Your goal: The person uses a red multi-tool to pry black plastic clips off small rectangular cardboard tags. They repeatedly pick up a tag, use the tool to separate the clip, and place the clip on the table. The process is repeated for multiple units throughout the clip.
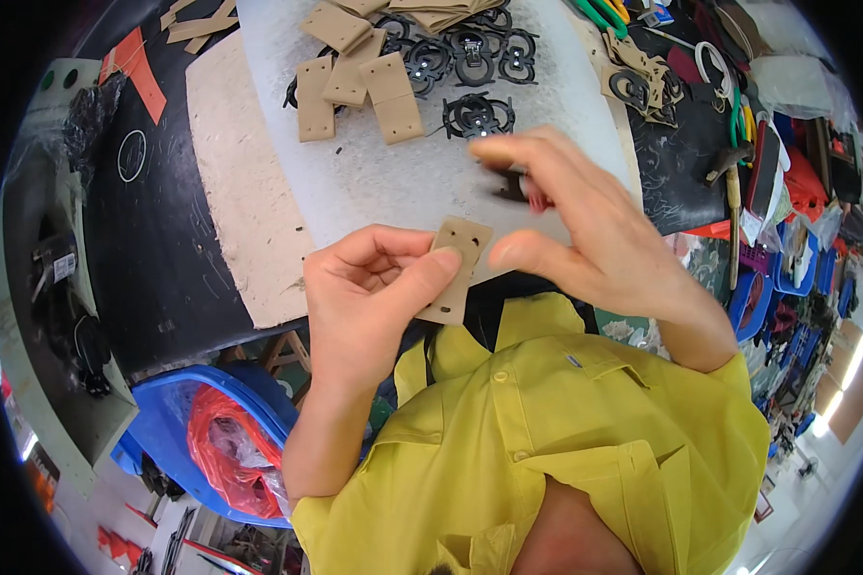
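Note:
My left hand (364, 287) pinches a small tan rectangular piece (462, 251) between thumb and fingers. The piece has punched holes near its ends and is held just off the table's near edge. To its right my right hand (585, 225) is raised, with thumb and forefinger apart. A dark, blurred object with a reddish part (510, 186) shows by its curled fingers. It seems to be held there, but its kind is smeared by motion. Beyond the hands lie more tan pieces (396, 115), stacked and overlapping. Several black ring-shaped parts with metal bits (477, 117) lie beside them.
A translucent white sheet (369, 187) and a worn beige board (244, 206) cover part of the black table (163, 249). More tan and black parts (633, 86) are at the right. A blue bin with a red bag (206, 381) stands below left.

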The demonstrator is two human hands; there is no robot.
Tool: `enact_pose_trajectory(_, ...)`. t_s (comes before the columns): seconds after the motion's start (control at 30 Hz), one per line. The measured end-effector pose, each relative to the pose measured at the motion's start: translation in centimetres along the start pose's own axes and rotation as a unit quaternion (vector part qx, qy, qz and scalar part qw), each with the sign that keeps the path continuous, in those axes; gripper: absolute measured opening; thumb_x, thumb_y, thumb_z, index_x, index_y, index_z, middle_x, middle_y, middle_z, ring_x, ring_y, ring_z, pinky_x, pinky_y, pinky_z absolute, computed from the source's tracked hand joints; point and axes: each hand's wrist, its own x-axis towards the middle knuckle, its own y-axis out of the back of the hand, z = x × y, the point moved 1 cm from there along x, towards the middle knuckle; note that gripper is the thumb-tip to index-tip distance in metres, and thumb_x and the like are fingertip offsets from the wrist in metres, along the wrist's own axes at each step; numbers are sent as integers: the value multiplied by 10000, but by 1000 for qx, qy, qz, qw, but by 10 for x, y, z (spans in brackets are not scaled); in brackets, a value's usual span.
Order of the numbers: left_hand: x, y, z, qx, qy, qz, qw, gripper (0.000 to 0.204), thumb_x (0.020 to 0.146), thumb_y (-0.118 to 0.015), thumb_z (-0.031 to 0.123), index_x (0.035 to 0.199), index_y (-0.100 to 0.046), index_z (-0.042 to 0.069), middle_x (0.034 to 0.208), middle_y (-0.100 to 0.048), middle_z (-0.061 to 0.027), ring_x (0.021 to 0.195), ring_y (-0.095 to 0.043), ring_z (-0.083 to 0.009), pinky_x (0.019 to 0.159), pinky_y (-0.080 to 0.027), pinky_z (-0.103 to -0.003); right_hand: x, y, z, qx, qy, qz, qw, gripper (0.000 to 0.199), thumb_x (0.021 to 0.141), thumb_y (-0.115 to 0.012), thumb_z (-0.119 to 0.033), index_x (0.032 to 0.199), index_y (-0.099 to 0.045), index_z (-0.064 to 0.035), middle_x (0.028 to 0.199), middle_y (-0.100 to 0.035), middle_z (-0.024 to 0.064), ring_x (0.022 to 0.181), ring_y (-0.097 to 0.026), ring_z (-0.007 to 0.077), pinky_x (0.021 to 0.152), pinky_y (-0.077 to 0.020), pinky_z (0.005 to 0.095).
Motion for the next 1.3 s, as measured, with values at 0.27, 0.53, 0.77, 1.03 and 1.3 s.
enact_pose_trajectory(0.27,0,4,3,-42,18,-6,999,83,756,-625,-37,836,-607,-46,777,-654,-144,640,-644,-178,607,-538,-283,-1,19,0,-142,243,-25,959,355,627,-747,-145,948,-642,-32,749,-582,42,580,-534,176,470,-438,274)
enact_pose_trajectory(0.53,-2,3,8,28,3,-36,999,89,764,-635,-25,841,-610,-62,760,-646,-126,620,-622,-143,578,-513,-249,2,25,4,-118,234,-96,960,254,644,-733,-136,868,-651,-47,728,-595,35,548,-536,174,435,-414,292)
enact_pose_trajectory(0.77,-6,-4,12,155,-138,28,978,114,778,-658,-9,861,-616,-73,766,-642,-84,662,-594,-86,606,-482,-205,7,23,4,40,0,-143,989,208,673,-722,-108,864,-657,-58,688,-564,39,529,-536,172,447,-419,287)
enact_pose_trajectory(1.03,0,1,12,18,-100,32,994,121,790,-655,-9,886,-621,-75,794,-645,-91,693,-594,-78,631,-483,-191,-8,1,-14,-60,179,-49,981,192,643,-719,-50,820,-647,-73,672,-531,21,518,-537,155,402,-427,268)
enact_pose_trajectory(1.3,-6,-25,3,263,-326,122,900,85,751,-658,-51,826,-628,-74,706,-641,-59,628,-596,-75,563,-481,-196,-6,14,-22,-155,142,-160,964,140,673,-680,-94,799,-629,-65,644,-515,36,507,-535,194,396,-415,320)
